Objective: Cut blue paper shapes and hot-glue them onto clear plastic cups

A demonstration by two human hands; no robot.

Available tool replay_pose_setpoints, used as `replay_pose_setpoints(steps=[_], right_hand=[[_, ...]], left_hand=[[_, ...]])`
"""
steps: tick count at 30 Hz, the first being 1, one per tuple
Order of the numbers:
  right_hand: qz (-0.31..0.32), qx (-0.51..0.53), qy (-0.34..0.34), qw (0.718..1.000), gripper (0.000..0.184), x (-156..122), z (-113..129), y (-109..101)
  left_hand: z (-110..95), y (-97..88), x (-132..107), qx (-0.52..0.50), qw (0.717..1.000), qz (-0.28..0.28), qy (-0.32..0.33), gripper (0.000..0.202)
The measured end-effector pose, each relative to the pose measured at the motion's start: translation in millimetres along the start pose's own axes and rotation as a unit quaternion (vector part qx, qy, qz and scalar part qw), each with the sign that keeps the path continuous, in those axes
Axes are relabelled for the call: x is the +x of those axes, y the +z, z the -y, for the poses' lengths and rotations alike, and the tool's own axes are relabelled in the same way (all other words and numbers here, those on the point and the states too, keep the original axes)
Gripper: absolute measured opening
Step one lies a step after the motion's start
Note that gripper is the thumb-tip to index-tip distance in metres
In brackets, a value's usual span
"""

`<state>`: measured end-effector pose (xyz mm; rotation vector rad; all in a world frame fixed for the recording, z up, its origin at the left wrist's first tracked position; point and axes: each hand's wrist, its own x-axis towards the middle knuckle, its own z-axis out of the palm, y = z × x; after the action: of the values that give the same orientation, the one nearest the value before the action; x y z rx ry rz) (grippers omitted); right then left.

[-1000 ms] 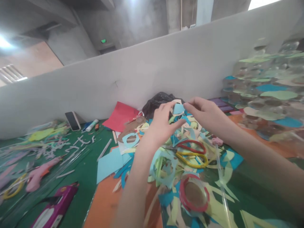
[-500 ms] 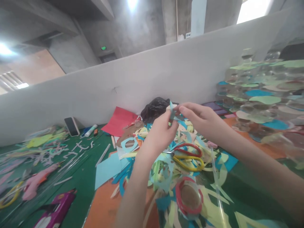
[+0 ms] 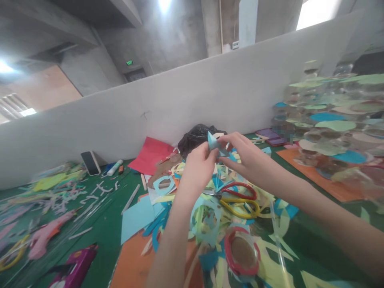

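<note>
Between my two hands is a small piece of light blue paper [image 3: 213, 141], with one pointed end sticking up. My left hand [image 3: 200, 162] is closed on its lower left part, thumb against the paper. The fingers of my right hand [image 3: 240, 150] curl around its right side, and the fingertips touch it. Below my hands, scissors [image 3: 240, 200] with one red and one yellow handle lie on a heap of paper scraps [image 3: 207, 220]. A roll of tape [image 3: 242, 254] with a red rim rests nearer to me.
On the left are a pink glue gun [image 3: 51, 234], a purple tool [image 3: 75, 267], a phone [image 3: 90, 163] and paper strips. Red paper [image 3: 152, 155] and a black plastic bag [image 3: 195, 138] lie by the white partition [image 3: 120, 116]. Stacked clear cups with paper discs [image 3: 333, 126] stand right.
My right hand has turned and spread its thumb lower around the paper. The blue paper has turned and shows more of its face. The view has shifted slightly.
</note>
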<state>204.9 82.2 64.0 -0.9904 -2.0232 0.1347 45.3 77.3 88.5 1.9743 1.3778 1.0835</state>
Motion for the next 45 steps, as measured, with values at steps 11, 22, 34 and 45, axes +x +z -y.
replay_pose_setpoints(steps=[11, 22, 34, 45], right_hand=[[-0.014, -0.021, -0.008, 1.0, 0.024, -0.3, -4.4, 2.4], [-0.008, 0.065, -0.009, 0.998, 0.017, 3.0, -8.3, -11.5], [0.002, 0.135, 0.096, 0.986, 0.017, 0.6, 3.2, -7.6], [0.306, -0.023, 0.107, 0.946, 0.037, -47.7, 42.1, -20.6]], left_hand=[[1.3, -6.6, -1.3, -0.056, 0.998, 0.01, 0.005, 0.017], [-5.5, -36.2, -8.9, -0.092, 0.989, 0.119, -0.003, 0.032], [2.8, -28.6, -5.2, -0.077, 0.996, 0.045, 0.004, 0.022], [14.4, -48.0, -1.1, -0.071, 0.983, -0.168, -0.004, 0.018]])
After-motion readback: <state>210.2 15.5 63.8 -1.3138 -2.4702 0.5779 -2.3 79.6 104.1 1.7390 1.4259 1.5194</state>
